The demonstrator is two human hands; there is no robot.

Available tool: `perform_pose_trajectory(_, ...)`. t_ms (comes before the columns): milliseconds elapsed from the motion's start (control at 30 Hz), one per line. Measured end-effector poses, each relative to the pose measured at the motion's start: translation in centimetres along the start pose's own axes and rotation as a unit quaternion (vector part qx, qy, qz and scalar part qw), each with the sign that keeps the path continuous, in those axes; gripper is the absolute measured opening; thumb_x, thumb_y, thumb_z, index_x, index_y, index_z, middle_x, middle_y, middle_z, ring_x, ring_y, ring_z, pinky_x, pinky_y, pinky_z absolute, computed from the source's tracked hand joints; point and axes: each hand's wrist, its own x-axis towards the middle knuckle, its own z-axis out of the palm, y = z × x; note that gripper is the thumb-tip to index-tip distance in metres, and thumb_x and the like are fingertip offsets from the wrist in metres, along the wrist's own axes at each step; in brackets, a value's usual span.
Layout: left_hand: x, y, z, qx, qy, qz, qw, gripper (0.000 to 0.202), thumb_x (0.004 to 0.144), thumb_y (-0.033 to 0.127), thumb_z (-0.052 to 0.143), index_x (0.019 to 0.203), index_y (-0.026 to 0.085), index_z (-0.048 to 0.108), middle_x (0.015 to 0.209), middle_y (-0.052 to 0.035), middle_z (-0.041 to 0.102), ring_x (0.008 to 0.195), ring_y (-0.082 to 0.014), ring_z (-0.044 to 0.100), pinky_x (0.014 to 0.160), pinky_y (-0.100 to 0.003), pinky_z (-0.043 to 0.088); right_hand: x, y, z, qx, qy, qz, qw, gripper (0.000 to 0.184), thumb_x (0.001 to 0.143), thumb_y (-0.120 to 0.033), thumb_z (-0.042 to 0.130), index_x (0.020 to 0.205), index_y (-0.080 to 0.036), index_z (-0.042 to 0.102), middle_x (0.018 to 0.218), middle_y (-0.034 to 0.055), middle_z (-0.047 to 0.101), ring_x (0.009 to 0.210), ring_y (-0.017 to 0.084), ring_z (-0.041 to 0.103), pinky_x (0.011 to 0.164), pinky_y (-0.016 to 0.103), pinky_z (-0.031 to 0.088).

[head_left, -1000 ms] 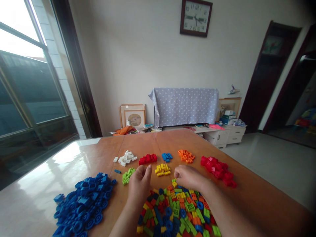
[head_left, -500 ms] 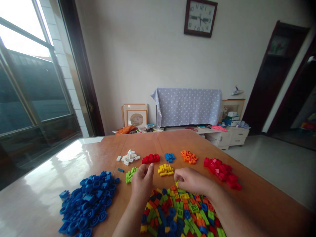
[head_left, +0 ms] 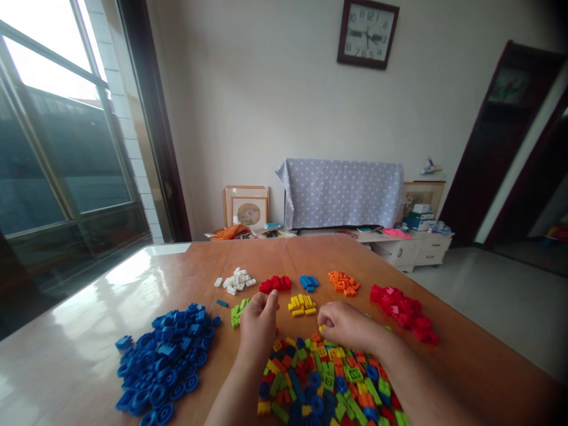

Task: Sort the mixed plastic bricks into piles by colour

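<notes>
My left hand [head_left: 259, 316] is closed with the thumb on top, over the table beside a small lime-green brick pile [head_left: 239, 312]. Whatever its fingers hold, if anything, is hidden. My right hand [head_left: 347, 323] is pinched on a small yellow brick [head_left: 322, 328], just above the far edge of a mixed heap of coloured bricks [head_left: 329, 368]. Between and beyond the hands lies a group of yellow bricks [head_left: 302, 304]. Farther back sit red bricks [head_left: 276, 283], blue bricks [head_left: 309, 282], white bricks [head_left: 238, 280] and orange bricks [head_left: 344, 283].
A large blue pile of bricks and wheel-like pieces [head_left: 166, 358] covers the left part of the wooden table [head_left: 146, 284]. One blue brick [head_left: 222, 303] lies apart from it. Toward the right edge is a larger red pile [head_left: 403, 312]. A low white cabinet [head_left: 403, 255] stands behind.
The whole view has shifted slightly, so things appear a little farther right. Both hands keep almost the same pose and place over the table, and the yellow brick stays in my right fingers.
</notes>
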Motion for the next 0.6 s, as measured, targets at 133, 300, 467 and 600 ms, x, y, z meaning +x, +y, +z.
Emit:
perform_pose_trajectory(133, 0.6, -0.6, -0.3, -0.058, 0.013, -0.027, 0.998, 0.047, 0.073, 0.059, 0.068, 0.059, 0.019, 0.048, 0.057, 0.0002, 0.057, 0.058, -0.0133, 0.053, 0.057, -0.023, 0.039, 0.3, 0.4, -0.4, 0.050, 0.038, 0.029, 0.998, 0.014, 0.079, -0.027, 0.059, 0.085, -0.018, 0.069, 0.077, 0.0004, 0.066, 0.069, 0.013, 0.057, 0.058, 0.021, 0.034)
perform_pose_trajectory(300, 1.5, -1.7, -0.7, -0.124, 0.017, -0.049, 0.991, 0.048, 0.069, 0.062, 0.071, 0.063, 0.016, 0.057, 0.065, -0.0053, 0.066, 0.064, -0.0153, 0.058, 0.064, -0.026, 0.045, 0.9, 0.6, -0.8, 0.065, 0.061, 0.053, 0.995, 0.016, 0.082, -0.031, 0.059, 0.086, -0.018, 0.068, 0.077, 0.0006, 0.068, 0.068, 0.013, 0.059, 0.057, 0.021, 0.035)
perform_pose_trajectory(467, 1.3, -1.3, -0.9, -0.162, 0.021, -0.059, 0.985, 0.047, 0.067, 0.061, 0.072, 0.065, 0.016, 0.059, 0.066, -0.0053, 0.066, 0.065, -0.0152, 0.058, 0.065, -0.027, 0.046, 2.6, 0.9, -0.9, 0.014, 0.057, 0.068, 0.996, 0.012, 0.080, -0.028, 0.061, 0.084, -0.019, 0.069, 0.076, 0.0008, 0.069, 0.068, 0.013, 0.059, 0.057, 0.021, 0.033)
perform_pose_trajectory(600, 1.1, -0.7, -0.9, -0.174, 0.022, -0.065, 0.982, 0.045, 0.065, 0.058, 0.074, 0.066, 0.016, 0.059, 0.066, -0.0047, 0.066, 0.062, -0.0144, 0.057, 0.064, -0.026, 0.045, 4.2, 1.3, -0.5, -0.047, 0.048, 0.105, 0.992, 0.007, 0.075, -0.022, 0.064, 0.078, -0.019, 0.070, 0.074, 0.0007, 0.069, 0.069, 0.013, 0.059, 0.058, 0.022, 0.031)
